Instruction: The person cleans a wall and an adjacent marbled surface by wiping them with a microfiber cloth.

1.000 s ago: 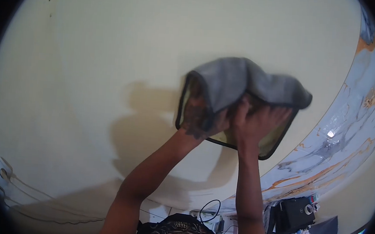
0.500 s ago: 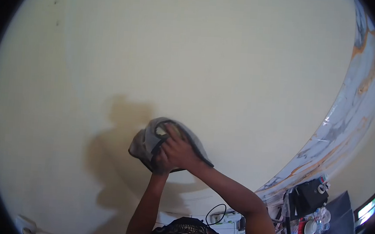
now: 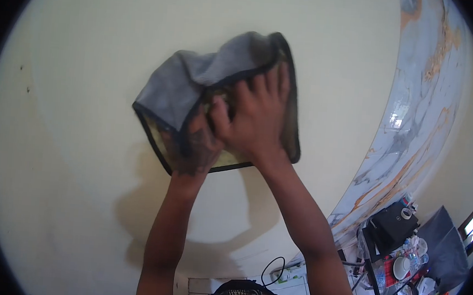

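- Since the last frame, the cloth (image 3: 169, 85) moves up the view and goes from bunched to spread; both hands sit higher with it. Camera view shifts too.
- Cloth is about mid-view, up against the pale wall (image 3: 80, 191): grey face, yellowish face, dark edging. Its upper part flops forward over the lower, probably because nothing pins the top edge.
- Right hand (image 3: 260, 116): open, fingers spread over the yellowish face, thumb toward the other hand. Looks like the flat palm keeps the cloth up against the wall.
- Left hand (image 3: 195, 144): just beside the right one, at the cloth, partly under the grey flap. Fingers mostly hidden, can't tell if they grip or lie flat.
- Hands side by side near the middle likely back the cloth there and leave the corners loose.
- Count: 1 cloth, 2 hands, 2 small dark marks (image 3: 28, 89) on the wall, 1 marble-patterned strip (image 3: 409, 115) well right of the cloth.
- Lower right: 1 black case (image 3: 395, 230) with 1 white ring (image 3: 405, 213) on it, 1 white bowl (image 3: 401, 267) near clear plastic items; those overlap, no reliable count.
- Bottom: 1 looped black cable (image 3: 264, 271), apart from the cloth.
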`<action>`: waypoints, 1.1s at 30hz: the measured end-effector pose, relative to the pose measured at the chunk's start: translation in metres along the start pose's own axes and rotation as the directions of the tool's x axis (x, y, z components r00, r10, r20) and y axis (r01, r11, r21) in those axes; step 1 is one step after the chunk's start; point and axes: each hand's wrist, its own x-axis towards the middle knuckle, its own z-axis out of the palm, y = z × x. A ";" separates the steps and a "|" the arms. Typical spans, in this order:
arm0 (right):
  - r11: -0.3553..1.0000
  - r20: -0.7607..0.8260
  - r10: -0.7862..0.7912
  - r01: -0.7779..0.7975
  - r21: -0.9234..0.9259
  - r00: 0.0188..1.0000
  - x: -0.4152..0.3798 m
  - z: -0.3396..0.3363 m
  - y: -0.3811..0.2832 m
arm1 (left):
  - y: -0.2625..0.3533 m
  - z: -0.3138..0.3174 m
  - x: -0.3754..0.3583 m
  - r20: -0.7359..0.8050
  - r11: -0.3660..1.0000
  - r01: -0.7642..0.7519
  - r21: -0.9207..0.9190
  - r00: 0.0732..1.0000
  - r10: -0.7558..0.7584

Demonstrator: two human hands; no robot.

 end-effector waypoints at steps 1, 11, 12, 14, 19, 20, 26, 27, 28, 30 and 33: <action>0.999 -0.005 0.025 -0.025 -0.043 1.000 -0.005 -0.011 0.015 | 0.014 0.007 0.000 -0.040 0.996 -0.065 -0.058 0.997 0.062; 0.924 -0.086 0.284 -0.296 -0.240 0.955 -0.121 -0.104 0.125 | 0.160 0.077 -0.043 0.230 0.704 -0.004 -0.710 0.944 0.237; 0.913 -0.061 0.312 -0.317 -0.258 0.948 -0.135 -0.110 0.127 | 0.152 0.080 -0.044 0.226 0.629 0.016 -0.777 0.940 0.256; 0.825 -0.077 0.487 -0.487 -0.287 0.870 -0.162 -0.111 0.124 | 0.161 0.070 -0.044 0.363 0.714 -0.028 -0.699 0.847 0.389; 0.841 -0.123 0.480 -0.495 -0.219 0.869 -0.147 -0.101 0.100 | 0.147 0.059 -0.011 0.215 0.683 -0.587 -0.435 0.669 0.712; 0.852 -0.112 0.450 -0.463 -0.244 0.886 -0.136 -0.095 0.090 | 0.133 0.053 -0.005 0.212 0.700 -0.585 -0.411 0.685 0.697; 0.931 -0.123 0.134 -0.167 -0.324 0.983 -0.049 -0.025 -0.002 | 0.001 -0.009 0.038 0.080 0.807 -0.498 -0.318 0.834 0.546; 0.943 -0.115 0.077 -0.109 -0.315 0.990 -0.034 -0.011 -0.026 | -0.025 -0.019 0.043 0.012 0.821 -0.401 -0.406 0.896 0.444; 0.946 -0.113 0.052 -0.085 -0.312 0.992 -0.019 0.004 -0.048 | -0.052 -0.030 0.049 -0.050 0.810 -0.312 -0.496 0.942 0.332; 0.957 0.034 0.080 -0.067 -0.283 0.996 -0.028 0.032 -0.018 | -0.063 0.011 0.037 0.065 0.794 -0.175 -0.583 0.964 0.260; 0.960 0.101 0.027 0.003 -0.282 0.994 -0.002 0.070 -0.070 | -0.125 -0.017 0.039 -0.029 0.836 -0.150 -0.528 0.987 0.158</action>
